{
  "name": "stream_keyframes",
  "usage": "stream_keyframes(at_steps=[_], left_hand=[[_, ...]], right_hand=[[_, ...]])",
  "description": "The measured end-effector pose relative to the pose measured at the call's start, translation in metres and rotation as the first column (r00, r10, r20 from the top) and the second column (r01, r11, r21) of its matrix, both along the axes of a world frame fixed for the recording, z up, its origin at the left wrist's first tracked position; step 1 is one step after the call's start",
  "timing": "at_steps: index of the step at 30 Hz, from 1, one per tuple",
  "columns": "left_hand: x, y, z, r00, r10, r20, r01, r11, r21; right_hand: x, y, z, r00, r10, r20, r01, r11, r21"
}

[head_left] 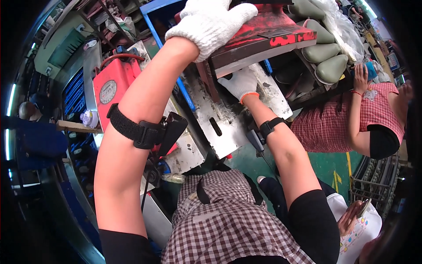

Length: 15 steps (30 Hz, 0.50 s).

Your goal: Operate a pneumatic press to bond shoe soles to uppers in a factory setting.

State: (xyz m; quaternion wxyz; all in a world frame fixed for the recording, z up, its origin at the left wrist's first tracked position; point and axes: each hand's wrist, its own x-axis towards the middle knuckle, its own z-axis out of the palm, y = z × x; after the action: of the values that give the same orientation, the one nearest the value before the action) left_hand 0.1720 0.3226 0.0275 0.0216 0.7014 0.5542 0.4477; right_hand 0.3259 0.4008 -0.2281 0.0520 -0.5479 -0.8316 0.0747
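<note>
My left hand (pixel 213 26), in a white knit glove, lies over the top of a worn red and black machine head (pixel 277 33). Its thumb stretches out to the right, and its other fingers run past the upper edge of the view. Below the front edge of that head is my right hand (pixel 241 83), in a white glove with an orange cuff. Its thumb sticks out to the left; its other fingertips are hidden under the head. Beneath it is a scuffed pale metal plate (pixel 226 138) with a slot. I see nothing held in either hand.
Several grey-green shoe lasts (pixel 329 68) and clear plastic (pixel 347 37) lie on the right. A red box with a round dial (pixel 116 86) stands left. At right, a person in a red checked apron (pixel 325 123) holds something blue; another person's hand (pixel 349 218) holds a phone.
</note>
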Motion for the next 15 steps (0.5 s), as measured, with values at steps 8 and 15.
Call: stream_keyframes(at_steps=[8,15], left_hand=[[0.018,-0.012,-0.05,0.996,-0.002,-0.09,0.023,0.974,0.227],[0.067,-0.054,-0.156,0.986,0.015,-0.168,0.02,0.979,0.202]], right_hand=[[0.116,-0.059,0.018,0.759,-0.141,-0.636,0.224,0.973,0.051],[0.2,-0.202,-0.065,0.379,-0.547,-0.746,0.233,0.837,-0.495]])
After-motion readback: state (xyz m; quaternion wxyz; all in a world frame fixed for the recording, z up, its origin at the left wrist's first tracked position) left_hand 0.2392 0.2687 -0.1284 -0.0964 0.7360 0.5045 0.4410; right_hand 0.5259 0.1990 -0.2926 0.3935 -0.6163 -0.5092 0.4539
